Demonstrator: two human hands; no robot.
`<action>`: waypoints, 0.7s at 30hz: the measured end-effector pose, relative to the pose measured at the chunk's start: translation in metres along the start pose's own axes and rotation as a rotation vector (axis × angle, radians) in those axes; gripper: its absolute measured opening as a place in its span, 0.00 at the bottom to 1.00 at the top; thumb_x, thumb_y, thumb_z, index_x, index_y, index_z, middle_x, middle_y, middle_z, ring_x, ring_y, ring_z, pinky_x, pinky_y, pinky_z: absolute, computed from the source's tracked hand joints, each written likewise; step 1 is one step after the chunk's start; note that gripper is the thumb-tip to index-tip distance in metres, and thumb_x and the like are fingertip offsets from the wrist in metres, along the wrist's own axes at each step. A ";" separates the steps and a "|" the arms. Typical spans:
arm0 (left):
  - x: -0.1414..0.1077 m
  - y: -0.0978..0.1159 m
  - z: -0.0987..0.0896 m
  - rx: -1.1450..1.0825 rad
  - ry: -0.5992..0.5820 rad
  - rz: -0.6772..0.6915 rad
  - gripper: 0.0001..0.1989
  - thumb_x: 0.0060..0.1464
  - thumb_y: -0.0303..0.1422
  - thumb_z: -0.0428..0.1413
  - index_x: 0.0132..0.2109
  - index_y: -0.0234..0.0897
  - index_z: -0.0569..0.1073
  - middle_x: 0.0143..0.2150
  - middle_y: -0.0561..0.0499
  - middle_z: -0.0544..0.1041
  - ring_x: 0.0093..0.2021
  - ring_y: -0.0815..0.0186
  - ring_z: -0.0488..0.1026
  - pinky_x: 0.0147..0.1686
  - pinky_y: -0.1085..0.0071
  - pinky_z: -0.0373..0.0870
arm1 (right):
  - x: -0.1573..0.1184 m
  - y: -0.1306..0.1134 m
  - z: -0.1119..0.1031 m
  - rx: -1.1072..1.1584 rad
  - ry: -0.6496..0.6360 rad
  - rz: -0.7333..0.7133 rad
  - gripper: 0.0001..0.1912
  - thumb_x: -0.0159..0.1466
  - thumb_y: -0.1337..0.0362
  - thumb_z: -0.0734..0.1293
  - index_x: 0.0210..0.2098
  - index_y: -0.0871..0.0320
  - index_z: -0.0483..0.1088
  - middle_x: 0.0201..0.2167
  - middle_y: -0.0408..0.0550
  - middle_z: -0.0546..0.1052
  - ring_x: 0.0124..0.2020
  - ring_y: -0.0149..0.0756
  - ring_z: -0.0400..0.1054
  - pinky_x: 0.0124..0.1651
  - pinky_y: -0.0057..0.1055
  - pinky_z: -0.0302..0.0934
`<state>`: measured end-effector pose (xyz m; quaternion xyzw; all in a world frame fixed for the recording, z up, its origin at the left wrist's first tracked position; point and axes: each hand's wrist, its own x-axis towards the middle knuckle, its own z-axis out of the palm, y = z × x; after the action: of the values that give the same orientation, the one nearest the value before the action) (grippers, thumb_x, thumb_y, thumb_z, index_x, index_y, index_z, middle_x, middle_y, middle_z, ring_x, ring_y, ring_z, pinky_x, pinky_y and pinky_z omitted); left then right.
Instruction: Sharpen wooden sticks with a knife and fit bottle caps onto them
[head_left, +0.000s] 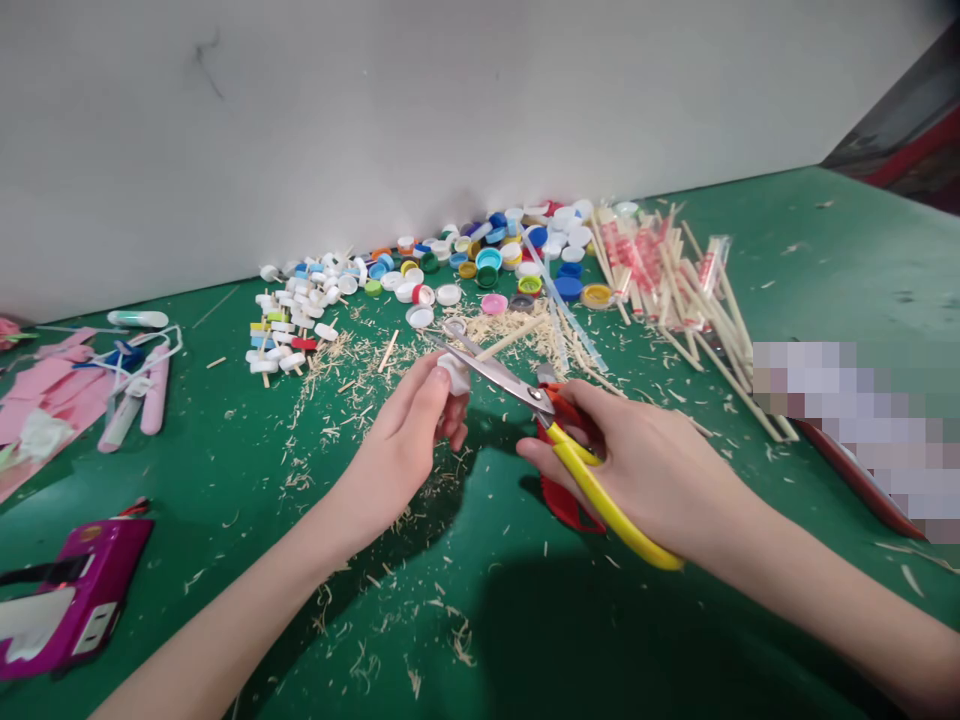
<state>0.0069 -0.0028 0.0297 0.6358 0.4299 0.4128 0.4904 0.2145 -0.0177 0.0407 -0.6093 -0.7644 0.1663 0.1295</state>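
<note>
Between the thumb and fingers of my left hand is a white bottle cap, partly hidden by the fingers. My right hand grips scissors by their yellow handles. The metal blades are parted and reach to the cap, one passing across its upper side. A pale wooden stick shows just behind the blades; whether it joins the cap I cannot tell. Under my right hand lies a red-handled tool on the green table, mostly covered by the hand.
Many coloured caps line the wall, with caps on short sticks to their left. Chopsticks, some in wrappers, lie right. Wood shavings litter the green table. A glue gun, pink scraps and a purple device sit left.
</note>
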 end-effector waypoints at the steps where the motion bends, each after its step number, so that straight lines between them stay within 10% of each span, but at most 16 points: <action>1: 0.001 0.002 0.001 -0.093 -0.022 -0.047 0.15 0.66 0.44 0.40 0.35 0.41 0.59 0.28 0.54 0.58 0.27 0.71 0.60 0.27 0.71 0.69 | -0.001 0.000 0.000 0.003 0.002 -0.002 0.25 0.60 0.37 0.58 0.29 0.53 0.56 0.18 0.39 0.67 0.17 0.31 0.59 0.22 0.26 0.48; 10: 0.004 0.018 0.006 -0.721 -0.035 -0.521 0.15 0.66 0.37 0.42 0.31 0.37 0.57 0.26 0.58 0.49 0.24 0.76 0.49 0.22 0.78 0.56 | -0.001 0.004 0.001 0.022 -0.037 -0.001 0.28 0.57 0.33 0.60 0.34 0.53 0.58 0.21 0.40 0.69 0.20 0.32 0.62 0.23 0.28 0.51; 21: 0.004 0.015 -0.008 -0.794 -0.326 -0.558 0.16 0.65 0.38 0.47 0.29 0.36 0.61 0.26 0.57 0.47 0.25 0.74 0.44 0.23 0.76 0.52 | 0.000 0.005 0.007 0.020 0.032 -0.065 0.22 0.58 0.40 0.61 0.30 0.53 0.61 0.20 0.41 0.69 0.18 0.31 0.58 0.24 0.28 0.49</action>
<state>0.0026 0.0012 0.0466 0.3174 0.3114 0.2933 0.8463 0.2158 -0.0179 0.0323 -0.5856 -0.7798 0.1598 0.1529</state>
